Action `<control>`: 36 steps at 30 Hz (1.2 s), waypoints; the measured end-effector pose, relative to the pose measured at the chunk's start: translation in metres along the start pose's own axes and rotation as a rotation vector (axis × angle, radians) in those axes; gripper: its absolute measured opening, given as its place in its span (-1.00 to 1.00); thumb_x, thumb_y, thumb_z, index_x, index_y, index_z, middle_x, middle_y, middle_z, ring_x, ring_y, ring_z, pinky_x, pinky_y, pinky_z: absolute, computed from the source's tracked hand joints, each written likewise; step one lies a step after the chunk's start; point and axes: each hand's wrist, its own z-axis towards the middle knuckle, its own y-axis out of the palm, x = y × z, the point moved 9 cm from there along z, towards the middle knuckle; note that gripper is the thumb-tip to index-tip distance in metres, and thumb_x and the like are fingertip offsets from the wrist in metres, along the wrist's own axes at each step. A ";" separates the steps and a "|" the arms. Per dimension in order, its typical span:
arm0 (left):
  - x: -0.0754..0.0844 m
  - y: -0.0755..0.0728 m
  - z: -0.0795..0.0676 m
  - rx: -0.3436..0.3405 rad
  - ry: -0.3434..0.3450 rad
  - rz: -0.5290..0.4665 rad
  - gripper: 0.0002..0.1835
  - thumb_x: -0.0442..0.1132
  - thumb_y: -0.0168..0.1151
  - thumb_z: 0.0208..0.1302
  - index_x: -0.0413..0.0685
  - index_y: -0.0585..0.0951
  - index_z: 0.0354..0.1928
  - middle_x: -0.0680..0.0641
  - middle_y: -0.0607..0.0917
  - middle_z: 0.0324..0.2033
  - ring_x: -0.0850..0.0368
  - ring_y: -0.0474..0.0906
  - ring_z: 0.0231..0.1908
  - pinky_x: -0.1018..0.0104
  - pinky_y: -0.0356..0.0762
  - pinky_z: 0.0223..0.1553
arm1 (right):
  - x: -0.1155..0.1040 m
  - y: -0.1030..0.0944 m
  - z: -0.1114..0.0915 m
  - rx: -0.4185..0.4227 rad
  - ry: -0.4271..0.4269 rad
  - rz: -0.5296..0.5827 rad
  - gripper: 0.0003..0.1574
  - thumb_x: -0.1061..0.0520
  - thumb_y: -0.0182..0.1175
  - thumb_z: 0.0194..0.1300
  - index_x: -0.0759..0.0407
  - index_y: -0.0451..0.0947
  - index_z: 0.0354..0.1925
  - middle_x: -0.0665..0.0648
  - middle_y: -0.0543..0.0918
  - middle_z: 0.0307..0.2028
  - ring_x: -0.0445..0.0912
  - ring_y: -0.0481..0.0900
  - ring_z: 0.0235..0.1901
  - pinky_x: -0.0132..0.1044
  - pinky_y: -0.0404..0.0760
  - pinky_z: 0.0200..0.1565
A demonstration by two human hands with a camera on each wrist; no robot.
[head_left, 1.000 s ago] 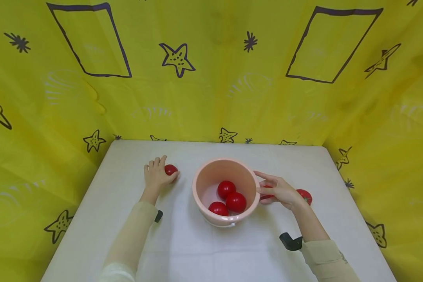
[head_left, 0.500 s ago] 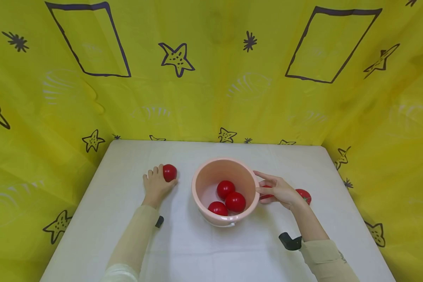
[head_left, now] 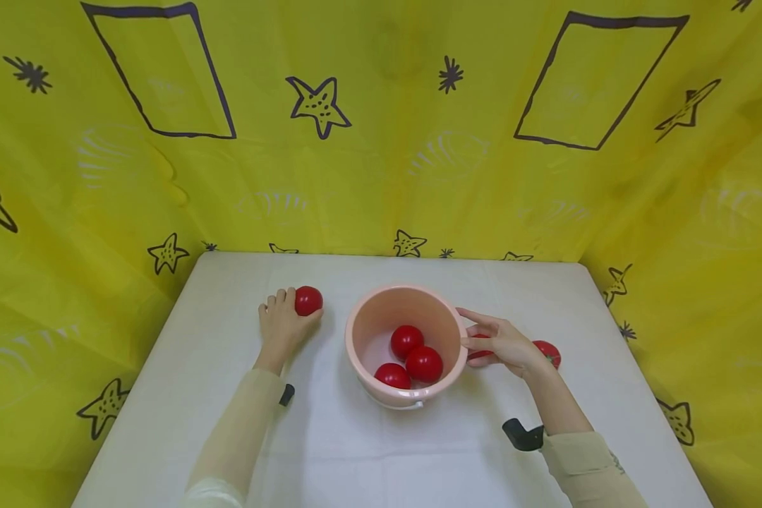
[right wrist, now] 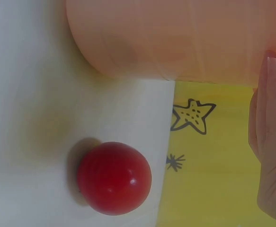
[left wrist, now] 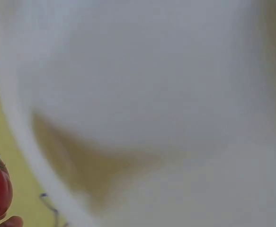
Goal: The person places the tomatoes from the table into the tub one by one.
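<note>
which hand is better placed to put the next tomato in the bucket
Probably the left hand: it grips a tomato beside the bucket, on the left. The right hand is at the bucket's rim, perhaps steadying it.

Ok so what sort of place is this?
Probably a small screened-off tabletop workspace, perhaps a recording booth: yellow patterned sheeting closes in the back and both sides of a white table, which bears a pink bucket with tomatoes inside.

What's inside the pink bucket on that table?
The bucket holds three red tomatoes. Its near edge partly covers the closest tomato, and whatever lies beneath them is hidden.
</note>
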 end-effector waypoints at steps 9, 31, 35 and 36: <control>0.078 -0.067 -0.001 0.148 0.254 0.026 -0.21 0.29 0.19 -0.09 -0.11 0.36 0.08 -0.15 0.43 -0.05 -0.10 0.27 0.00 -0.08 0.18 0.05 | -0.001 0.000 -0.001 -0.008 -0.005 0.003 -0.15 0.18 0.21 0.16 0.06 0.09 0.36 0.26 0.48 -0.15 0.00 0.62 -0.36 -0.12 0.59 -0.22; 0.207 -0.014 -0.076 -0.175 0.924 0.416 -0.18 0.35 0.31 -0.25 0.16 0.41 0.12 0.03 0.47 0.01 0.09 0.28 0.05 0.09 0.29 0.06 | -0.001 0.001 0.000 0.001 -0.030 -0.044 -0.16 0.15 0.23 0.15 0.06 0.12 0.35 0.28 0.49 -0.10 0.03 0.60 -0.31 -0.11 0.59 -0.21; 0.211 0.001 -0.080 -0.290 0.988 0.538 -0.17 0.34 0.31 -0.25 0.20 0.42 0.15 0.04 0.48 0.07 0.10 0.27 0.08 0.11 0.25 0.11 | -0.002 0.000 -0.001 0.003 -0.030 -0.049 -0.16 0.15 0.23 0.15 0.06 0.12 0.35 0.28 0.49 -0.09 0.04 0.60 -0.29 -0.13 0.60 -0.22; 0.211 0.005 -0.082 -0.315 1.005 0.568 -0.17 0.33 0.32 -0.25 0.21 0.42 0.16 0.05 0.48 0.07 0.10 0.27 0.08 0.13 0.23 0.11 | -0.002 0.000 -0.001 0.004 -0.028 -0.048 -0.16 0.14 0.23 0.15 0.06 0.12 0.35 0.28 0.49 -0.10 0.06 0.60 -0.29 -0.13 0.60 -0.22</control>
